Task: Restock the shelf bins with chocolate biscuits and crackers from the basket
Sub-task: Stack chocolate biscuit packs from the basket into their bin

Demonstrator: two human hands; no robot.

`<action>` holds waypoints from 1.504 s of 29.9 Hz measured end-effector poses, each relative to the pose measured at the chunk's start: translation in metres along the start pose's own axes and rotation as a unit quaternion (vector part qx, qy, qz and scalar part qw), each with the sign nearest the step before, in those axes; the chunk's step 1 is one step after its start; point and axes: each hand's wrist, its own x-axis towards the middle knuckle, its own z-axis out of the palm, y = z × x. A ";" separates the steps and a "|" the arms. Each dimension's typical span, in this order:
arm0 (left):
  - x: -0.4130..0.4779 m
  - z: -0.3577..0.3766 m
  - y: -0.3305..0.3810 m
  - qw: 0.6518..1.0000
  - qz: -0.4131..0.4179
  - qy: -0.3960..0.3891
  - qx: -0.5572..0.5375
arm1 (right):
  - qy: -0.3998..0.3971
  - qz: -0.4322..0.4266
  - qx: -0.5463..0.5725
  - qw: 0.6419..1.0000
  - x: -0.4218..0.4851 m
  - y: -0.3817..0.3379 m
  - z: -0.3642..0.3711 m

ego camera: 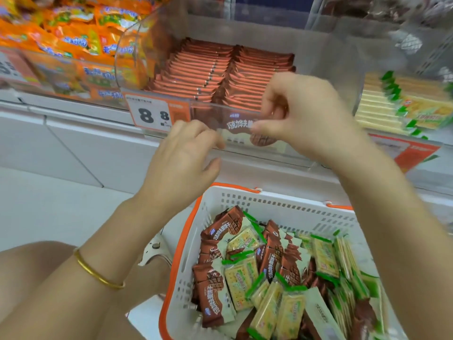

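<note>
Both hands are up at the front of the chocolate bin (257,153), above the basket (269,200). One chocolate biscuit pack (239,127) lies across the bin's front, label outward, long axis running left to right, parallel to the clear front wall. Your right hand (306,114) is at its right end: thumb below and curled fingers above, pinching that end. Your left hand (181,158) is at the left end with fingers curled and the thumb apart underneath. It cannot be told whether it grips the pack or only touches the clear wall. Behind the pack, the stocked rows (220,69) stand on edge in two columns and run back into the bin, so the held pack lies crosswise to them. Judgement: the coming move turns on that mismatch. The pack must go in over the front wall, away from you, and either be turned to match the rows or be left as a front facing. The right hand has the surer hold and is nearer the right column. The basket sits directly below both wrists and holds mixed chocolate packs (213,298) and green-edged crackers (241,283), so much restocking remains. The cracker bin (382,106) is the next bin to your right, on the right hand's side. A price tag (153,115) is fixed just left of the pack.
</note>
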 end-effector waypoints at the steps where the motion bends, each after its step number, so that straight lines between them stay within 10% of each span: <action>1: -0.006 0.003 -0.004 0.999 -0.019 -0.047 0.008 | -0.033 -0.003 0.005 0.999 -0.014 0.001 0.020; 6: -0.026 0.022 -0.017 0.966 -0.073 -0.239 0.059 | -0.313 0.052 -0.017 0.948 -0.057 0.032 0.189; 15: -0.032 0.040 -0.016 0.943 -0.038 -0.318 0.091 | -0.272 0.007 -0.202 0.941 -0.073 0.078 0.271; 23: -0.017 0.039 -0.007 0.933 -0.034 -0.352 0.068 | -0.272 -0.020 -0.030 0.962 -0.059 0.070 0.165; 28: 0.014 0.012 0.007 0.966 -0.035 -0.253 -0.042 | -0.157 0.000 0.127 0.979 -0.053 0.043 0.060; 38: 0.049 -0.036 0.018 0.977 -0.019 0.157 -0.145 | 0.155 -0.029 0.102 0.982 -0.001 0.018 -0.024; 45: 0.049 -0.012 0.006 0.994 -0.024 0.105 -0.008 | -0.018 0.046 -0.012 0.999 0.035 0.023 0.005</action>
